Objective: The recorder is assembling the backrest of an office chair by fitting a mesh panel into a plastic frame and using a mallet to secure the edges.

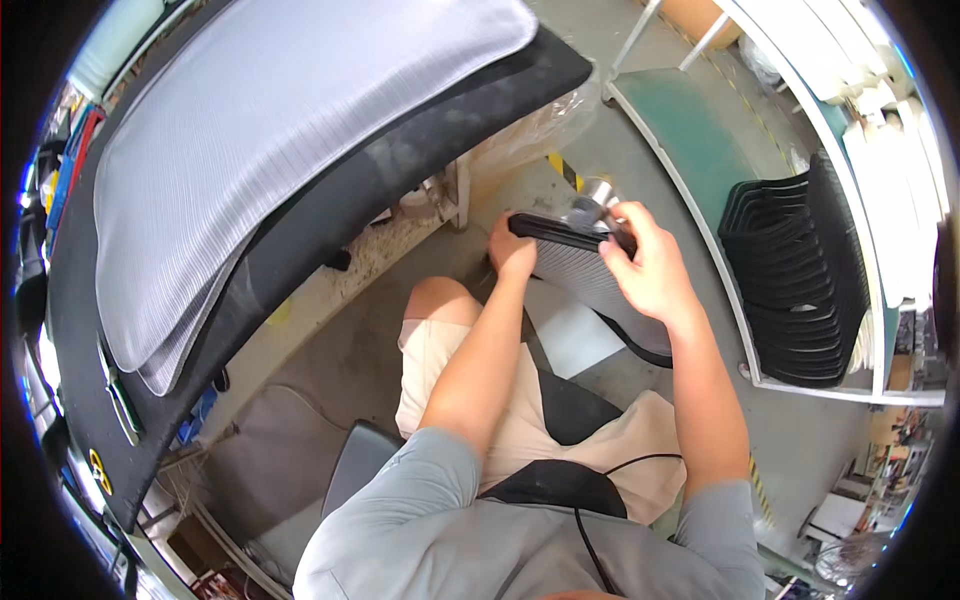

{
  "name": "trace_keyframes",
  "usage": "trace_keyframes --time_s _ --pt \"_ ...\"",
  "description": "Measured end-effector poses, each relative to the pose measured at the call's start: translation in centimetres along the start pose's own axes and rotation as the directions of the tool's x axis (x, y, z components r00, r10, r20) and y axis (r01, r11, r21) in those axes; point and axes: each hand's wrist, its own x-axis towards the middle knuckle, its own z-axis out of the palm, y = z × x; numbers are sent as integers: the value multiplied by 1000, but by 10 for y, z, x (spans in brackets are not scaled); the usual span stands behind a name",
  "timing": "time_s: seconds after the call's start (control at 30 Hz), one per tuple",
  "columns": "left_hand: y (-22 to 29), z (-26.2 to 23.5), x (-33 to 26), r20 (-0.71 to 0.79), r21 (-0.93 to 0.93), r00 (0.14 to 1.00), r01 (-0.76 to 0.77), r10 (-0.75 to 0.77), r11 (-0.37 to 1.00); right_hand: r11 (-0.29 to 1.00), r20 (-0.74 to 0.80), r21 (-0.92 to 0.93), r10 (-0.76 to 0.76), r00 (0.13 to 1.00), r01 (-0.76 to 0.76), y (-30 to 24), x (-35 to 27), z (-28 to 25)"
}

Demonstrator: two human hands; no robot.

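Black-rimmed mesh panel [592,282] is held out over the floor beyond the seated person's knees, tilted so that one dark edge faces up toward the hands. From where I stand, the left hand [512,250] is closed around the near-left corner of that edge. The right hand [648,258] is curled about a metal-headed tool [598,192] at the rim's other end; whether its thumb also presses on the panel I can't tell, since the tool is blurred.

What worries me is that corner grip: nothing I can see supports the panel's middle, so if the left fingers loosened, the rim could twist and the tool skid off it. They also sit on the same edge as the tool, so a slip sideways might catch them. A hard push at one end could bend the rim or scuff the mesh.

Below the panel, a white sheet [570,332] lies on the floor, a poor cushion should the piece drop. Off to the left, grey mesh sheets [280,120] lie on a black-covered tabletop [470,110], a corner overhanging slightly loose. To the right, dark curved frames [790,285] stand stacked on a green shelf [690,115].
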Motion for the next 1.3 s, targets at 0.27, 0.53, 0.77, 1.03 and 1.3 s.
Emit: trace_keyframes --time_s 0.27,0.53,0.77,1.03,1.3 --pt "-57 12 11 -129 -265 991 -3 -32 964 975 498 3 -192 846 220 -56 67 168" --pt "-34 -4 -3 -16 -127 935 -353 354 927 967 525 -131 -118 843 217 -8 142 358" --pt "-50 -33 -2 91 -93 892 -436 444 895 971 745 -213 90 661 108 -10 142 445" --pt "-72 -43 -6 60 -77 907 -412 417 908 985 813 -95 160 560 -144 3 124 482" --pt "-53 -29 -17 159 -214 927 -305 341 928 981 629 -142 -14 777 132 -1 126 449"
